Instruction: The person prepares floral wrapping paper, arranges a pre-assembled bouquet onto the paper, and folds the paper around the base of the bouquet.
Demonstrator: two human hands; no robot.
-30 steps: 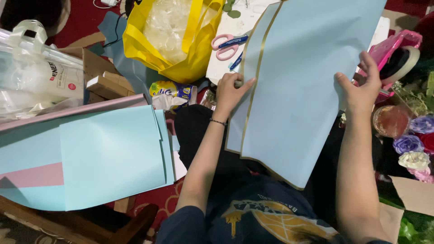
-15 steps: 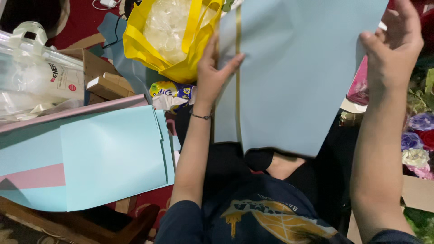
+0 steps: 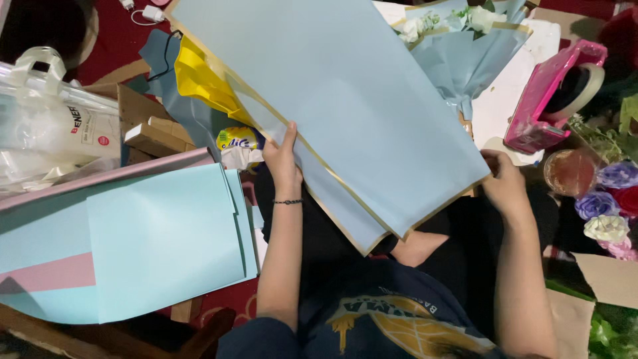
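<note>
A large light-blue wrapping sheet (image 3: 345,100) with a gold border is held over my lap, tilted so one corner points down toward my knees. My left hand (image 3: 284,158) grips its lower left edge, thumb on top. My right hand (image 3: 505,183) pinches its right corner, fingers partly hidden behind the paper. A thin dark bracelet sits on my left wrist. A second blue sheet lies folded under the top one.
A stack of light-blue and pink sheets (image 3: 159,239) lies at left, beside a clear plastic bag (image 3: 46,126) and cardboard boxes (image 3: 153,136). A yellow bag (image 3: 199,83) peeks from behind the sheet. A wrapped bouquet (image 3: 465,40), a pink tape dispenser (image 3: 551,100) and artificial roses (image 3: 608,199) sit at right.
The sheet has been turned from upright to a slanted, wider spread. My left hand slid down to the lower left edge and my right hand dropped from the top to the right corner.
</note>
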